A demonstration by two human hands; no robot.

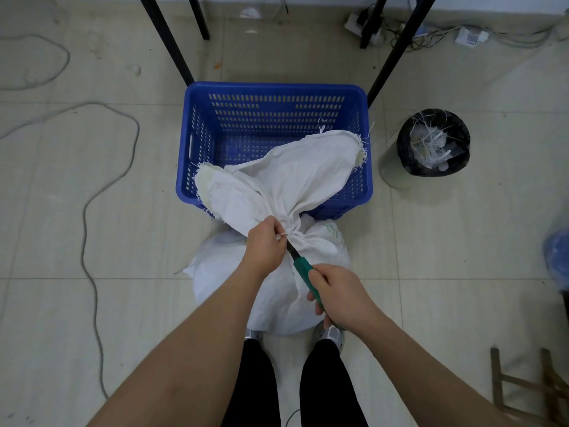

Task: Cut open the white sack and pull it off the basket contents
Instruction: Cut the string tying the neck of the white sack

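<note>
White sack (277, 285) stands on the tiled floor (92, 241) between the person's feet, just in front of a blue plastic basket (274, 97), with its flared top flopping over the basket's near rim. The neck is gathered tight and bound with a tie (281, 236). The left hand (264, 245) curls round that cinched neck and pinches it just at the tie. The right hand (335, 295) is wrapped round the green handle of a knife (303, 271), whose dark blade reaches up to the binding, close beside the left fingers.

The step in hand looks to be severing the tie. Doing it well likely means keeping the neck pulled taut with the left hand so the binding stands proud, slipping the blade tip under the tie only, and cutting away from the holding fingers and the body with short, controlled strokes. The blade sits very near the left thumb, so shifting that grip slightly higher on the neck would be safer. Cutting the cloth itself risks spilling whatever is inside.
</note>
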